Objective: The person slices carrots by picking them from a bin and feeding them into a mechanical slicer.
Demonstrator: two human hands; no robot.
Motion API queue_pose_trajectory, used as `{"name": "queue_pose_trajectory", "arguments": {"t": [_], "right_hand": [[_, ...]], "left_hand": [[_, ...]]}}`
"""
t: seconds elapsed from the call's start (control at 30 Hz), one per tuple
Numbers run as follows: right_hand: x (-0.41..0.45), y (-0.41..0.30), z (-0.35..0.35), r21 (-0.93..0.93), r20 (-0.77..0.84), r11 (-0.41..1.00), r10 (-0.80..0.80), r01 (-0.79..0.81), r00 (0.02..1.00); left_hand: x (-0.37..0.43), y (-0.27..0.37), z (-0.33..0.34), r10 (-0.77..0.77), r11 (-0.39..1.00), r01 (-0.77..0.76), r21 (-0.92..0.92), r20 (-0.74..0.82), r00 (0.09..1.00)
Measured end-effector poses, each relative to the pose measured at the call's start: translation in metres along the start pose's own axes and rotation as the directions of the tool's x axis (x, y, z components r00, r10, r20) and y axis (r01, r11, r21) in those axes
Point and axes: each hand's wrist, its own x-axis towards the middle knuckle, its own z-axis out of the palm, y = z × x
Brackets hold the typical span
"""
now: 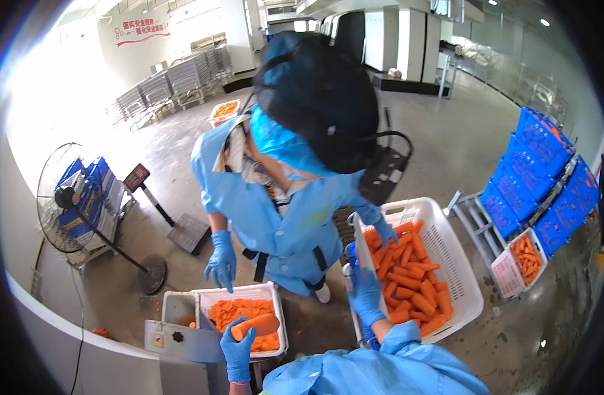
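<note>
My left hand (239,351), in a blue glove, holds a thick peeled carrot (260,326) above a white tub (281,316) of sliced carrots (233,308). Beside this tub stands a metal slicing machine (183,340). My right hand (366,295), also gloved in blue, rests at the near left rim of a large white plastic basket (455,256); its grip is unclear. Whole peeled carrots (410,281) lie in the basket. A co-worker's gloved hand (385,232) touches the carrots there, while that person's other gloved hand (222,261) hangs above the tub's far edge.
A co-worker (277,222) in a blue gown stands opposite. Blue crates (524,168) are stacked at right, beside a smaller basket of carrots (509,279). At left are a pedestal fan (67,197), a platform scale (188,232) and more blue crates (102,182).
</note>
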Motion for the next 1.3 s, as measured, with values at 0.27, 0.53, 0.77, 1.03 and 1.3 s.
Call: {"name": "queue_pose_trajectory", "arguments": {"t": [0.27, 0.53, 0.77, 1.03, 1.3], "right_hand": [[0.007, 0.051, 0.04, 0.053, 0.217, 0.872, 0.466, -0.487, 0.858], [0.001, 0.08, 0.059, 0.026, 0.164, 0.903, 0.419, -0.429, 0.893], [0.002, 0.095, 0.078, 0.107, 0.198, 0.909, 0.377, -0.402, 0.905], [0.002, 0.09, 0.072, 0.124, 0.21, 0.881, 0.426, -0.456, 0.88], [0.002, 0.086, 0.068, 0.112, 0.219, 0.876, 0.439, -0.47, 0.871]], "left_hand": [[-0.006, 0.027, -0.064, 0.064, 0.989, -0.095, -0.116, -0.251, 0.966], [-0.022, 0.074, -0.11, 0.143, 0.965, -0.256, -0.06, -0.697, 0.703], [0.003, 0.057, -0.177, 0.076, 0.997, -0.073, 0.039, -0.763, 0.642], [0.07, 0.025, -0.189, 0.219, 0.964, -0.046, 0.26, -0.686, 0.694], [0.127, 0.006, -0.207, 0.273, 0.78, 0.162, 0.604, -0.562, 0.78]]}}
